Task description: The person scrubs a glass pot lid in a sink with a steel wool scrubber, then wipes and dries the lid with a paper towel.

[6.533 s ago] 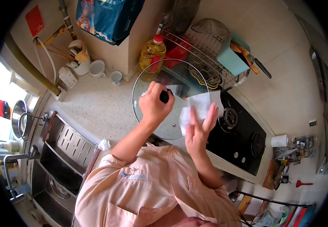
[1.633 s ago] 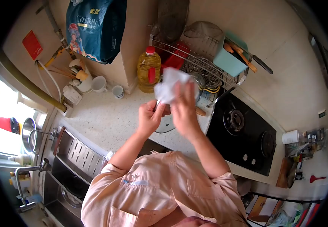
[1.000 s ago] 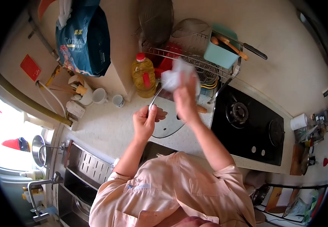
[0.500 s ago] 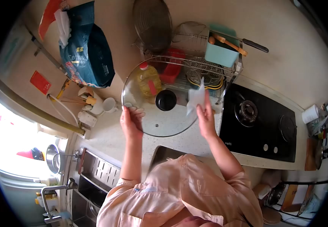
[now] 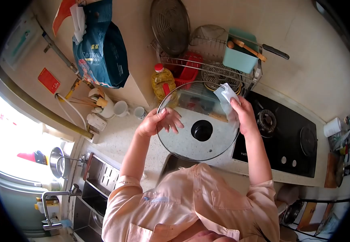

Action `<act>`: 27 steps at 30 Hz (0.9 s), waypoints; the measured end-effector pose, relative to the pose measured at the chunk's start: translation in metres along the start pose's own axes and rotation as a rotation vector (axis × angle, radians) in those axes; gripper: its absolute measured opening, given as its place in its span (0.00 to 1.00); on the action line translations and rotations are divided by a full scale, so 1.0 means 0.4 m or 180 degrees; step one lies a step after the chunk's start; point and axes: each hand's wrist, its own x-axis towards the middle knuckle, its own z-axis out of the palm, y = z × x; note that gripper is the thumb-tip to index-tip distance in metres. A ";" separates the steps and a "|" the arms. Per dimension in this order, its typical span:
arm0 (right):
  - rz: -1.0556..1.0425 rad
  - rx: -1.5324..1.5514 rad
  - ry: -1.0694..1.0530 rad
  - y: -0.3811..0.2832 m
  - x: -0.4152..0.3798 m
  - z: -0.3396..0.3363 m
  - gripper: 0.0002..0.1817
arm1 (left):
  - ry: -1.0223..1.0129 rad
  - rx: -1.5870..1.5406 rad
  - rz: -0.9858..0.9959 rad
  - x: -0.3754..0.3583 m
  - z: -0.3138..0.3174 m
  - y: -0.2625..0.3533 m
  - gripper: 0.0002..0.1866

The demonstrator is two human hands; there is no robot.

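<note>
A large round glass pot lid (image 5: 175, 141) with a black knob (image 5: 202, 130) is held up over the counter in front of me. My left hand (image 5: 159, 122) grips its left rim, thumb on the near face and fingers showing through the glass behind. At the upper right rim, my right hand (image 5: 244, 114) pinches a folded white tissue (image 5: 226, 96) that lies against the glass. Whether the right fingers also hold the rim under the tissue is hard to see.
Behind the lid stand an oil bottle (image 5: 161, 82), a red basket (image 5: 189, 66) and a wire rack (image 5: 209, 61). The black gas stove (image 5: 272, 151) is at right, the sink (image 5: 90, 201) at lower left. Cups (image 5: 121, 108) sit left. A blue tissue pack (image 5: 102, 52) hangs upper left.
The lid has moved right and slightly down, away from the oil bottle. My right hand has brought the tissue along the upper right rim. The left hand still holds the left rim.
</note>
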 end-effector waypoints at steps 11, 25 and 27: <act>-0.2087 -0.2914 0.0220 -0.027 -0.072 0.181 0.15 | 0.0637 0.0893 0.0079 0.006 0.212 0.007 0.21; -0.2107 -0.2054 -0.0003 0.012 0.005 0.276 0.30 | 0.1528 0.1557 0.0682 -0.031 0.238 -0.025 0.16; -0.1490 -0.1521 0.0239 0.021 0.025 0.282 0.27 | 0.1549 0.1885 0.0869 -0.037 0.239 -0.029 0.17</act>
